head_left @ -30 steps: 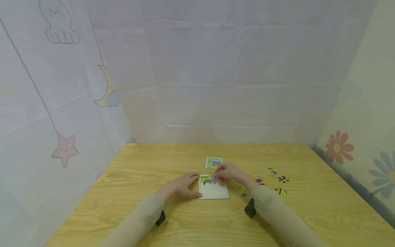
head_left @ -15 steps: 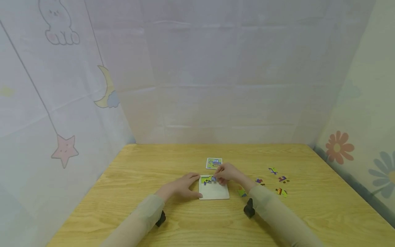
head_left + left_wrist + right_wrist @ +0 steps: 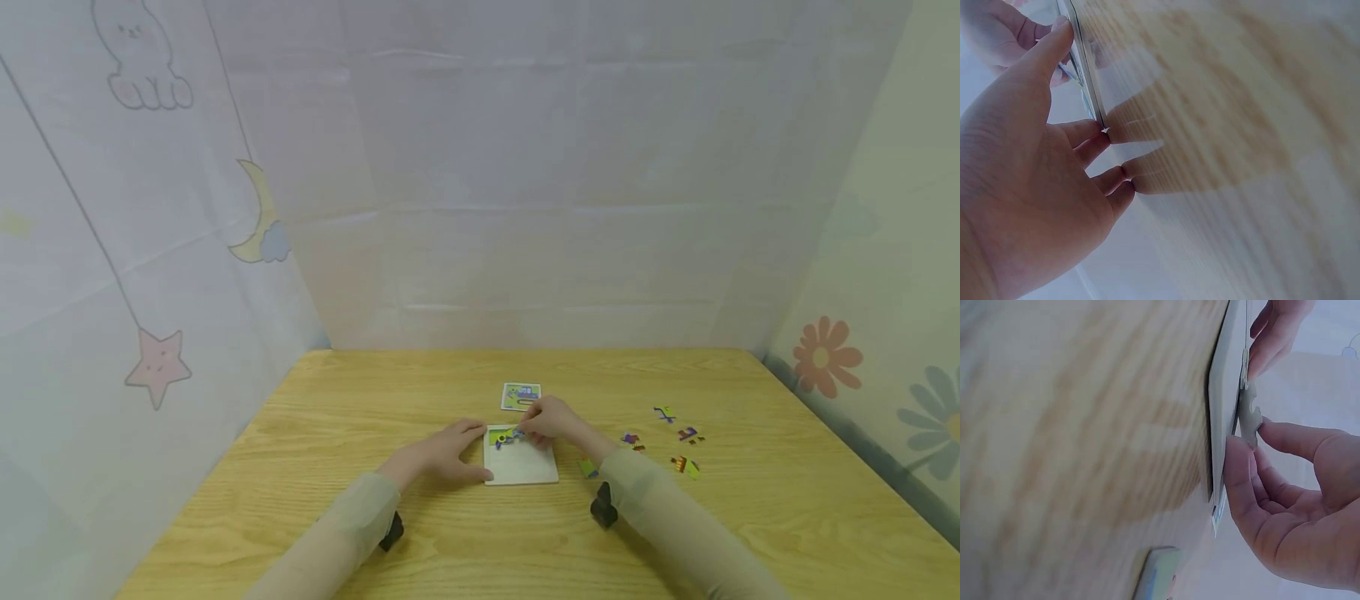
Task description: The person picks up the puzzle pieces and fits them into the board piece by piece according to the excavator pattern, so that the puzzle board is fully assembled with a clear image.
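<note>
A square white puzzle tray lies on the table in the head view. Green and purple puzzle pieces sit in its upper left corner. My left hand holds the tray's left side, thumb at the near corner and fingertips at the far one. Over the tray's upper part, my right hand pinches a puzzle piece between thumb and fingertips. The right wrist view shows this piece tilted, its plain grey side visible, low over the tray. Its printed side is mostly hidden by my fingers in the head view.
A small picture card lies beyond the tray. Loose puzzle pieces are scattered to the right, among them a green and blue one close to the tray and a striped one. Cloth walls enclose the wooden table.
The puzzle piece in my right hand has turned and tilted slightly over the tray's upper part. My left hand keeps its place on the tray.
</note>
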Demonstrator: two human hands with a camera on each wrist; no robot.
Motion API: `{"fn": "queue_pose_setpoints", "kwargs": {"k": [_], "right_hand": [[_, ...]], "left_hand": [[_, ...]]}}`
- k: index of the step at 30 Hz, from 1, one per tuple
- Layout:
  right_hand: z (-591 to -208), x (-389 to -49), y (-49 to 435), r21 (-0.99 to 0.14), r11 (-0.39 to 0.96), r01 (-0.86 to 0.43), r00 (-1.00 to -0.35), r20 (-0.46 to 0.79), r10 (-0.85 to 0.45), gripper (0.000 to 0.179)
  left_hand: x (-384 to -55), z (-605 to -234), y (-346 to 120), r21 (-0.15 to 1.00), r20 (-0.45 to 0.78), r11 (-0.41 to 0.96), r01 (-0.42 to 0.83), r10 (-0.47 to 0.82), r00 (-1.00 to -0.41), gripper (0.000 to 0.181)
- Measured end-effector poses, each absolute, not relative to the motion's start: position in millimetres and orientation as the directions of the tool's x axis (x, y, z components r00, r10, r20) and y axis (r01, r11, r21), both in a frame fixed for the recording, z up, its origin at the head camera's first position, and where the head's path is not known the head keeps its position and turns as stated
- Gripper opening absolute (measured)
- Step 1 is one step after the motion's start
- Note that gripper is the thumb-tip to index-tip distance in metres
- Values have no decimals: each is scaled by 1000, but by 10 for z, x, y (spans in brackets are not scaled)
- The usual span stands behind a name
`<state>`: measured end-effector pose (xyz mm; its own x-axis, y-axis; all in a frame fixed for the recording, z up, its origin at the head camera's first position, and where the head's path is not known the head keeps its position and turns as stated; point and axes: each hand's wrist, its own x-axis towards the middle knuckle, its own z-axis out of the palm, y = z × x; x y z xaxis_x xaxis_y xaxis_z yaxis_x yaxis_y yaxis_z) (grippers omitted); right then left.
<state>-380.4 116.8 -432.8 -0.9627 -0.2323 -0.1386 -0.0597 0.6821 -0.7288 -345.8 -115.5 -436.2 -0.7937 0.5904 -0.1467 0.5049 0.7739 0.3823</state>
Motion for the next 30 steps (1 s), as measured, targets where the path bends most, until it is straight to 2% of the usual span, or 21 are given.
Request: {"fn": "queue_pose_setpoints", "kwargs": {"k": [16, 23, 30], "right_hand": [[-4299, -3759, 1175, -711, 701, -55, -964, -146, -224, 19], [-4276, -3760, 1181, -719, 691, -70, -952, -158, -261, 25], [-4299, -3774, 1171, -690, 714, -117, -934, -169, -315, 21]], "left_hand": [[-3458, -4357, -1145, 365, -143, 776, 515, 593, -792, 84], [-3456, -4348, -1147, 370, -136, 774, 514, 592, -794, 84], [-3437, -4324, -1143, 371, -141, 776, 511, 591, -795, 84]]}}
